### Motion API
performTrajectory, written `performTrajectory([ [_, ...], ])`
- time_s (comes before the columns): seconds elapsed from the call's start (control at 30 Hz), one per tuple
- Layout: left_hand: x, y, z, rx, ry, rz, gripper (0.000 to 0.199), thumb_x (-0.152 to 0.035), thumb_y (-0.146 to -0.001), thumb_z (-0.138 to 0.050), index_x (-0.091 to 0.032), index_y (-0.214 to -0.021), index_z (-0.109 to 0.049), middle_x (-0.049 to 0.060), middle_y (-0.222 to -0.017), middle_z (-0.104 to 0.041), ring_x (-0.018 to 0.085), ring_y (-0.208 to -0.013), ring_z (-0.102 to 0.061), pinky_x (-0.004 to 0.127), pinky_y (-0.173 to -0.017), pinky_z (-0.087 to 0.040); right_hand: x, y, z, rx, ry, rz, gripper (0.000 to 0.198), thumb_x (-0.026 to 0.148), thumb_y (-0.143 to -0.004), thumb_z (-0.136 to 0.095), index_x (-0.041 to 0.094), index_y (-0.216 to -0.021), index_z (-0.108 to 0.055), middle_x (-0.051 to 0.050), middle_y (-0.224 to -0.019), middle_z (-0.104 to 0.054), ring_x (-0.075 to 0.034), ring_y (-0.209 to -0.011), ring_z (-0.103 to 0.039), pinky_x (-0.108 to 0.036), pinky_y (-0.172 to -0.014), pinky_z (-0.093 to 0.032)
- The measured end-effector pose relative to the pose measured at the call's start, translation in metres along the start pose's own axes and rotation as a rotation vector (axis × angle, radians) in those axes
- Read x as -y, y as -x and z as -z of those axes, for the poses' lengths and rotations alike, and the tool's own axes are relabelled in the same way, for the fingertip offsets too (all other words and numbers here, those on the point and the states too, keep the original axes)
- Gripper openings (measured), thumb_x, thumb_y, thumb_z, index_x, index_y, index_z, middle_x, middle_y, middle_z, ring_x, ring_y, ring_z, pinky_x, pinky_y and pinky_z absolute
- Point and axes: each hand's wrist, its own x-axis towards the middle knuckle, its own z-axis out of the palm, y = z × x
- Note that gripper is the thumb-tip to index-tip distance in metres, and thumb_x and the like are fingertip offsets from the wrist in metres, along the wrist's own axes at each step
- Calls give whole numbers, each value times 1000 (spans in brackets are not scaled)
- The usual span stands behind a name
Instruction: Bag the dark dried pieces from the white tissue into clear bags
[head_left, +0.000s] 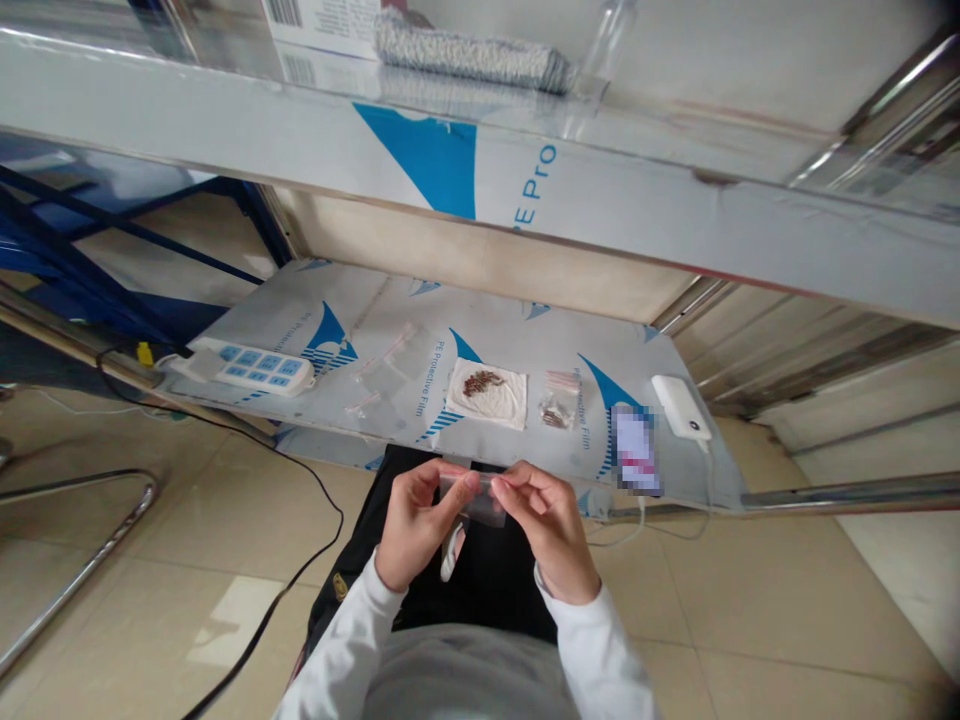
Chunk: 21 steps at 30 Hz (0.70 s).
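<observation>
Between my two hands, over my lap, is a small clear plastic bag (487,508). My left hand (426,512) pinches its upper left edge between thumb and fingers. The upper right edge is pinched by my right hand (547,520). On the shelf in front lies a white cloth (499,408) with a pile of small brown pieces (482,382) on it. To its right is a clear bag (556,410) holding similar brown pieces. Several flat clear bags (405,350) lie to the left of the cloth. A white object (451,552) shows below my hands; its kind is unclear.
A white power strip (259,368) sits at the shelf's left end. On the right are a phone (634,450) and a white power bank (681,407) with a cable. An upper shelf edge (600,190) crosses above. A black cable (300,570) hangs at left.
</observation>
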Motion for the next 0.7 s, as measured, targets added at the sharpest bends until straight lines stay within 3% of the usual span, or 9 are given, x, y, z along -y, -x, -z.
performTrajectory([
  [0.17,0,-5,-5,66,36,110,20,-30,-71,-73,-11,-74,-70,7,-68,-70,13,-59,-61,24,-58,-49,-2,4,6,26,66,32,14,31,-80,-67,19,-76,-63,-2,-76,-65,-15,-74,-60,-25,-68,-48],
  [0.37,10,-5,-12,50,-117,8,18,-30,-73,-72,-12,-73,-70,7,-71,-71,16,-65,-63,25,-62,-49,-14,5,11,-8,55,-20,19,36,-77,-69,19,-86,-67,-6,-87,-70,-19,-80,-64,-28,-72,-50],
  [0.57,20,-8,-16,132,-67,98,28,-38,-82,-61,-14,-77,-75,8,-71,-73,19,-66,-67,28,-65,-53,-23,-1,19,-73,-29,-70,19,36,-76,-70,19,-72,-63,-2,-72,-69,-17,-71,-63,-28,-68,-50],
  [0.7,23,-13,-18,126,-148,86,30,-41,-82,-59,-16,-84,-76,7,-74,-74,21,-67,-68,29,-66,-54,-22,-1,22,-106,-53,-63,16,34,-75,-71,20,-72,-64,-1,-71,-69,-17,-70,-65,-28,-68,-51],
])
